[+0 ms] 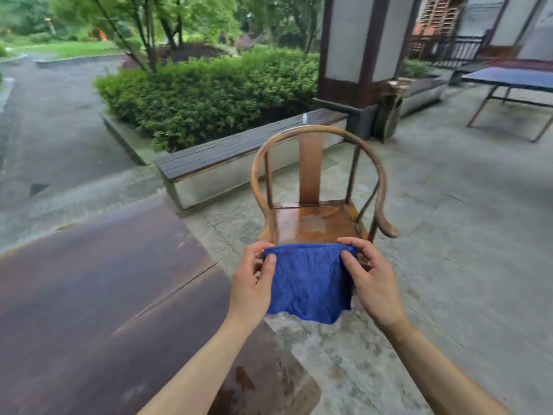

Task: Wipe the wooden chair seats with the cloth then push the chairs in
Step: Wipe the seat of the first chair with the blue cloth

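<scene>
A blue cloth (309, 283) hangs spread between my hands in front of me. My left hand (254, 283) pinches its upper left corner and my right hand (371, 283) pinches its upper right corner. Just beyond the cloth stands a wooden round-backed chair (309, 169) facing me. Its seat (314, 224) looks glossy with a pale wet patch in the middle. The cloth hides the seat's front edge.
A dark wooden table (104, 280) fills the lower left, its edge close to the chair. A slatted bench (239, 151) and a hedge lie behind the chair. A pillar (362, 55) and a blue table-tennis table (514, 82) stand at the right on stone paving.
</scene>
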A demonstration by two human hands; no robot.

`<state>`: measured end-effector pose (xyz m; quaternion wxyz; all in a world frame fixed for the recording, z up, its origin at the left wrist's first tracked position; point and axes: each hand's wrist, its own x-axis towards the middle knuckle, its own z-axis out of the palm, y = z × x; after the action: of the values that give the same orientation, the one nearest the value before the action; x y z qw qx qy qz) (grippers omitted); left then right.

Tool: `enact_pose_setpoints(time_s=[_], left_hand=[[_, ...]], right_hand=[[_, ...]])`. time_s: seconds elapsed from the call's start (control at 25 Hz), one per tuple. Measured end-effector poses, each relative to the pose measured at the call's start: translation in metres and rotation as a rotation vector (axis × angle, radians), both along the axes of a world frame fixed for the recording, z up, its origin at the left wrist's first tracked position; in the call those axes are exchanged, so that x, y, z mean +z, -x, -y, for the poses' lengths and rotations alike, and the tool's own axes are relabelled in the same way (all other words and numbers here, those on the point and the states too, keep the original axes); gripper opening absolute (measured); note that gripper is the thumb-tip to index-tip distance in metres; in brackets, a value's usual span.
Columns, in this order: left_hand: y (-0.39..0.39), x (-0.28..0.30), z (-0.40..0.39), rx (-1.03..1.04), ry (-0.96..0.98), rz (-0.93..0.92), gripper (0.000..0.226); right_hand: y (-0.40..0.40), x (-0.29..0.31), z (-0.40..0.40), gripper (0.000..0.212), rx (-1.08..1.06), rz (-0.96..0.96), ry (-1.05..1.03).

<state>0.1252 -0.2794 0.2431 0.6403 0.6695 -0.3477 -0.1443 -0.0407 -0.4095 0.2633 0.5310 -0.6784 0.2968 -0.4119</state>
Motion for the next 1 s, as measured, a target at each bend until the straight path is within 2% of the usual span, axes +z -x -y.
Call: enact_pose_setpoints(time_s=[0.2, 0.36, 0.52, 0.8, 1.0], left_hand=[[0.051, 0.003, 0.102, -0.084, -0.015, 0.032, 0.038], [0.083, 0.007, 0.178, -0.074, 0.018, 0.063, 0.029], [0.099, 0.005, 0.223, -0.051, -0.037, 0.041, 0.023], [0.080, 0.000, 0.276, 0.065, -0.090, 0.043, 0.018], [0.045, -0.003, 0.309, 0.104, -0.090, 0.031, 0.031]], right_hand=[[0.060, -0.003, 0.089, 0.030, -0.100, 0.010, 0.009], [0.092, 0.004, 0.163, 0.029, -0.112, 0.020, 0.028], [0.108, 0.007, 0.220, 0.024, -0.053, -0.019, 0.049], [0.075, -0.003, 0.289, 0.020, 0.031, -0.050, 0.061], [0.030, -0.008, 0.328, 0.021, 0.064, -0.067, 0.050]])
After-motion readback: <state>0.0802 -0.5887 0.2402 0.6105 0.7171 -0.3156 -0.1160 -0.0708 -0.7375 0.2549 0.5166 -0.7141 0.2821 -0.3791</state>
